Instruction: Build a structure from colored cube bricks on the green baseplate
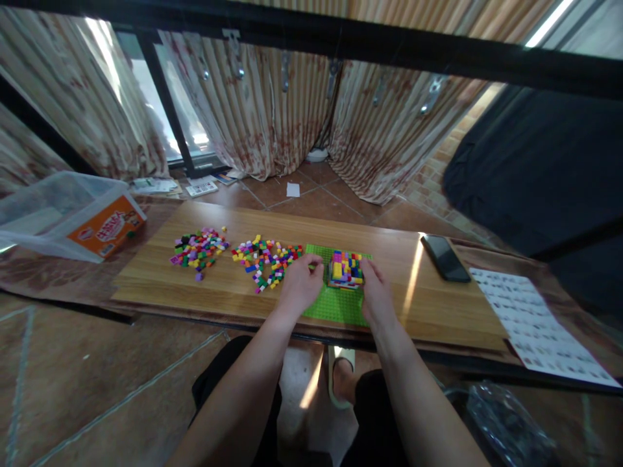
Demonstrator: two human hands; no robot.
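A small boxy model of building bricks (346, 267), mostly yellow, blue and red on top, stands on a green baseplate (341, 312). To its left is my left hand (302, 284), thumb and fingertips pinched together over the baseplate's left side. Whatever is between those fingertips is too small to make out. My right hand (376, 290) is at the model's right side, its fingers curled against that edge and partly hidden. Just left of my left hand, a pile of loose coloured bricks (265, 259) spreads over the wooden board (233, 299).
Another pile of loose bricks (199, 248) lies farther left, near a clear plastic bin (58, 217) with an orange label. On the right are a black phone (445, 258) and a printed sheet (535, 318). A dark metal bar (311, 35) crosses above the board.
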